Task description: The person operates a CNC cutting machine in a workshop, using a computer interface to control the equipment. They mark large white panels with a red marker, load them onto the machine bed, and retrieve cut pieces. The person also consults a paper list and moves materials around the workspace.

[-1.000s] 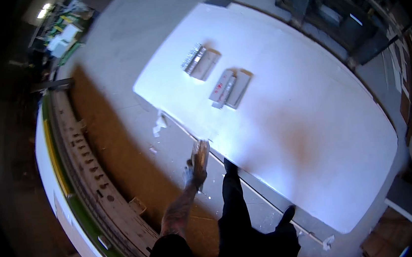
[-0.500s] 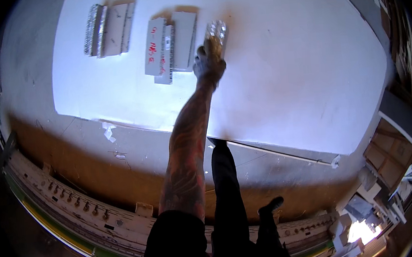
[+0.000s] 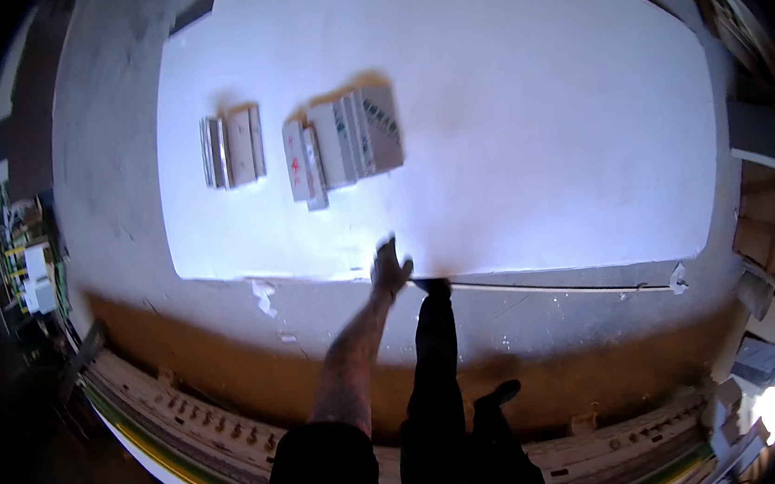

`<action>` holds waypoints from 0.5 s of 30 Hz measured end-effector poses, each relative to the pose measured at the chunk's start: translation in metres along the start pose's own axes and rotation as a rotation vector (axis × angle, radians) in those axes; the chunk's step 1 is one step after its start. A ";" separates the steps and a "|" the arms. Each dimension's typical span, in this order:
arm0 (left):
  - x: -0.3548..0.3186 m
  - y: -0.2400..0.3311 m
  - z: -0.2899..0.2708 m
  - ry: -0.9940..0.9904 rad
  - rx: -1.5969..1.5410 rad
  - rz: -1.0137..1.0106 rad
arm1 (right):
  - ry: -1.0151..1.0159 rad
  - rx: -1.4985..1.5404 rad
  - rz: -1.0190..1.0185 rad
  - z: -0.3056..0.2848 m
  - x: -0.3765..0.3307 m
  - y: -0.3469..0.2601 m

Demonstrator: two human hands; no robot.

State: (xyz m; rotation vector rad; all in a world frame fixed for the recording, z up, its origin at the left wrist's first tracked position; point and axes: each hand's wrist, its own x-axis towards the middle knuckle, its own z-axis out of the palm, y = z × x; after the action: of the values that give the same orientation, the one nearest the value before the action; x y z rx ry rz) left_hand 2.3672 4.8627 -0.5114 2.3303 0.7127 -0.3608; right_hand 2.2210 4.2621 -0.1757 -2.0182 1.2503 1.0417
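white board point(image 3: 525, 117), left hand point(image 3: 390, 268) outstretched, fingers spread

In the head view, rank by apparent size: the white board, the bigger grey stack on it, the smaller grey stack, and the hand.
1. White board, by far the largest.
2. Bigger grey stack.
3. Smaller grey stack.
4. Left hand, smallest as seen, though close to the smaller stack, so that ranking is unsure.

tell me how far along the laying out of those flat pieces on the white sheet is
Two groups lie on the white sheet: a small left stack and a bigger middle row. The left hand is empty at the sheet's near edge. Right hand is out of view; what remains is unclear.
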 end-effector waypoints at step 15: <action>-0.305 0.516 0.083 -0.438 0.233 0.563 | 0.304 1.056 0.161 -0.142 0.059 0.403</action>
State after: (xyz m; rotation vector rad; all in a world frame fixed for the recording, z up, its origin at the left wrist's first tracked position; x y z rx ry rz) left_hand 2.4122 4.3618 -0.1752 2.4194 -0.2073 -0.6864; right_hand 1.9188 3.9551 -0.1649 -1.2549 1.6491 0.0207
